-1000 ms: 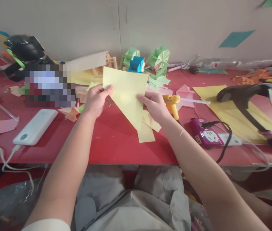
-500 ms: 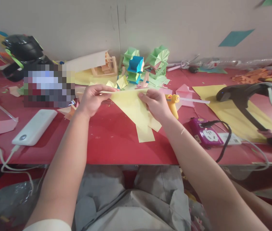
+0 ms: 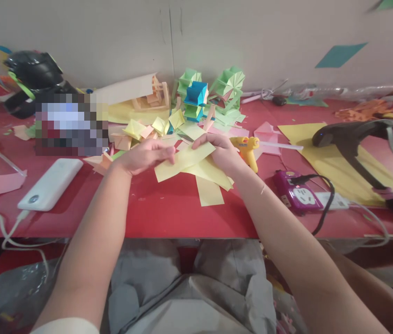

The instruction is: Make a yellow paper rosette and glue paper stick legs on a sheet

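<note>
pinching remotely with my left hand (image 3: 147,156) and right hand (image 3: 220,150), i hold bent pale-yellow paper (image 3: 179,164) above a flat paper strip (image 3: 210,194); red tabletop (image 3: 168,211) stretches to its straight near edge.

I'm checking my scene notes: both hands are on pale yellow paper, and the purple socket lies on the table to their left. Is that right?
Not quite. The left hand and right hand are on pale yellow paper, but the head view shows the purple socket on the table to their right.
</note>
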The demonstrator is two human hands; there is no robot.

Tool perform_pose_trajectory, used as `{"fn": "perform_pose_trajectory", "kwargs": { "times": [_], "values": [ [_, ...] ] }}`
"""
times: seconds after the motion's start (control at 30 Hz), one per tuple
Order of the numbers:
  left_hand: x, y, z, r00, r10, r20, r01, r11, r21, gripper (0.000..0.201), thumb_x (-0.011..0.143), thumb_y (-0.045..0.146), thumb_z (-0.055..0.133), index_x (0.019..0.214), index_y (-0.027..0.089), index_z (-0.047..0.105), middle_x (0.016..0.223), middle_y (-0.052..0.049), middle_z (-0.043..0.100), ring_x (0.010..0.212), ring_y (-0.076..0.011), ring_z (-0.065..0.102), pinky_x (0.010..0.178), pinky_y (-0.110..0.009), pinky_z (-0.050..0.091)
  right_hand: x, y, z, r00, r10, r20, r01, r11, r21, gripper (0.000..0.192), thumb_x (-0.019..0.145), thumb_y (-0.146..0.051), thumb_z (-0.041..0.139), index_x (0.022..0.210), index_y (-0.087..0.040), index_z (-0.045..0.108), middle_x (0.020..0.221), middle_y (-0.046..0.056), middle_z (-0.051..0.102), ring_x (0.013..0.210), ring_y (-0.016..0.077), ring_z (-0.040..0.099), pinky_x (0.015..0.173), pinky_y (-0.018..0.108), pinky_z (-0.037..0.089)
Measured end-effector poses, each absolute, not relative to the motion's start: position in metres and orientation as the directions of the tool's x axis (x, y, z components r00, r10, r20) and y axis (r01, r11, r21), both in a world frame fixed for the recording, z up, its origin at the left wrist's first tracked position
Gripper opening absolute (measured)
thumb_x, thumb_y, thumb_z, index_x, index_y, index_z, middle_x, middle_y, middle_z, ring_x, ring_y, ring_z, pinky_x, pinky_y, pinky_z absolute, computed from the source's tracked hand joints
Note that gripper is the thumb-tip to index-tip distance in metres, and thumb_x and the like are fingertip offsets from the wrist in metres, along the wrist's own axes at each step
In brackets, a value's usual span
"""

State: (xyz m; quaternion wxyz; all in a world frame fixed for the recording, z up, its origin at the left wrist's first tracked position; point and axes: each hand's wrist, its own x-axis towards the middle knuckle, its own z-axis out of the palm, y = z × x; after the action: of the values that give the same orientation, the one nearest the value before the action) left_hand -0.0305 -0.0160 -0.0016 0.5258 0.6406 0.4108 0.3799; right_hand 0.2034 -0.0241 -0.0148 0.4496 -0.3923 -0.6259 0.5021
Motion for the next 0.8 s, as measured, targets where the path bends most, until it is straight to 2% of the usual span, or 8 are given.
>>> {"fn": "perform_pose_trajectory", "kwargs": {
  "times": [0.03, 0.1, 0.23, 0.3, 0.4, 0.47, 0.57, 0.8],
  "values": [
    [-0.028, -0.015, -0.004, 0.494, 0.869, -0.021, 0.201, -0.091, 0.975, 0.030, 0.071, 0.046, 0.084, 0.070, 0.018, 0.072, 0.072, -0.007, 0.069, 0.074, -0.0215, 0.068, 0.071, -0.033, 0.056, 0.203, -0.024, -0.016, -0.300, 0.936, 0.182, 0.050, 0.206, -0.977, 0.014, 0.076, -0.023, 0.057, 0.081, -0.021, 0.069, 0.089, 0.003, 0.071, 0.078, 0.0167, 0.065, 0.069, 0.030, 0.053],
    [-0.026, -0.013, -0.007, 0.513, 0.857, -0.044, 0.215, -0.079, 0.974, 0.032, 0.065, 0.038, 0.088, 0.086, 0.019, 0.072, 0.078, -0.004, 0.070, 0.076, -0.0200, 0.069, 0.071, -0.031, 0.056, 0.203, -0.020, -0.019, -0.303, 0.924, 0.233, 0.056, 0.261, -0.964, 0.018, 0.078, -0.026, 0.057, 0.090, -0.022, 0.070, 0.098, 0.003, 0.072, 0.085, 0.0176, 0.066, 0.073, 0.031, 0.054],
    [-0.034, -0.004, -0.010, 0.330, 0.944, 0.021, 0.192, -0.089, 0.977, 0.052, 0.063, 0.032, 0.089, 0.110, 0.021, 0.070, 0.085, -0.005, 0.072, 0.085, -0.0227, 0.071, 0.078, -0.036, 0.058, 0.204, -0.013, -0.023, -0.211, 0.949, 0.234, 0.099, 0.259, -0.961, 0.031, 0.083, -0.036, 0.061, 0.112, -0.025, 0.067, 0.101, 0.004, 0.072, 0.089, 0.0180, 0.067, 0.072, 0.030, 0.054],
    [-0.039, -0.003, -0.008, 0.231, 0.971, 0.060, 0.169, -0.101, 0.980, 0.048, 0.062, 0.029, 0.089, 0.106, 0.019, 0.072, 0.090, -0.007, 0.074, 0.088, -0.0248, 0.072, 0.082, -0.039, 0.059, 0.206, -0.012, -0.022, -0.141, 0.975, 0.174, 0.143, 0.194, -0.971, 0.030, 0.082, -0.041, 0.066, 0.105, -0.021, 0.070, 0.089, 0.004, 0.072, 0.079, 0.0167, 0.065, 0.065, 0.029, 0.052],
    [-0.042, -0.006, -0.004, 0.348, 0.937, -0.022, 0.138, -0.028, 0.990, 0.038, 0.062, 0.027, 0.088, 0.097, 0.017, 0.075, 0.096, -0.010, 0.076, 0.091, -0.0284, 0.072, 0.082, -0.041, 0.059, 0.208, -0.015, -0.020, -0.112, 0.984, 0.141, 0.161, 0.158, -0.974, 0.028, 0.076, -0.040, 0.073, 0.091, -0.017, 0.073, 0.076, 0.003, 0.069, 0.067, 0.0142, 0.061, 0.058, 0.027, 0.048],
    [-0.040, -0.009, -0.001, 0.469, 0.879, -0.085, 0.137, 0.023, 0.990, 0.036, 0.064, 0.027, 0.087, 0.097, 0.018, 0.076, 0.098, -0.011, 0.076, 0.094, -0.0297, 0.073, 0.083, -0.042, 0.060, 0.207, -0.018, -0.018, -0.178, 0.975, 0.137, 0.147, 0.164, -0.976, 0.027, 0.073, -0.039, 0.076, 0.088, -0.017, 0.074, 0.075, 0.003, 0.070, 0.066, 0.0138, 0.060, 0.058, 0.027, 0.048],
    [-0.032, -0.010, -0.004, 0.481, 0.873, -0.085, 0.110, 0.036, 0.993, 0.035, 0.068, 0.030, 0.085, 0.100, 0.020, 0.076, 0.098, -0.010, 0.077, 0.093, -0.0297, 0.073, 0.084, -0.043, 0.060, 0.205, -0.020, -0.017, -0.300, 0.945, 0.128, 0.123, 0.172, -0.977, 0.027, 0.071, -0.040, 0.079, 0.086, -0.018, 0.076, 0.079, 0.004, 0.072, 0.071, 0.0155, 0.063, 0.061, 0.029, 0.049],
    [-0.021, -0.006, -0.013, 0.405, 0.913, -0.047, 0.090, 0.011, 0.996, 0.036, 0.065, 0.030, 0.088, 0.098, 0.019, 0.076, 0.095, -0.009, 0.078, 0.092, -0.0297, 0.073, 0.086, -0.046, 0.059, 0.203, -0.023, -0.013, -0.229, 0.963, 0.139, 0.211, 0.189, -0.959, 0.042, 0.082, -0.059, 0.067, 0.079, -0.019, 0.076, 0.065, 0.002, 0.064, 0.063, 0.0141, 0.058, 0.053, 0.027, 0.043]
  ]
}}
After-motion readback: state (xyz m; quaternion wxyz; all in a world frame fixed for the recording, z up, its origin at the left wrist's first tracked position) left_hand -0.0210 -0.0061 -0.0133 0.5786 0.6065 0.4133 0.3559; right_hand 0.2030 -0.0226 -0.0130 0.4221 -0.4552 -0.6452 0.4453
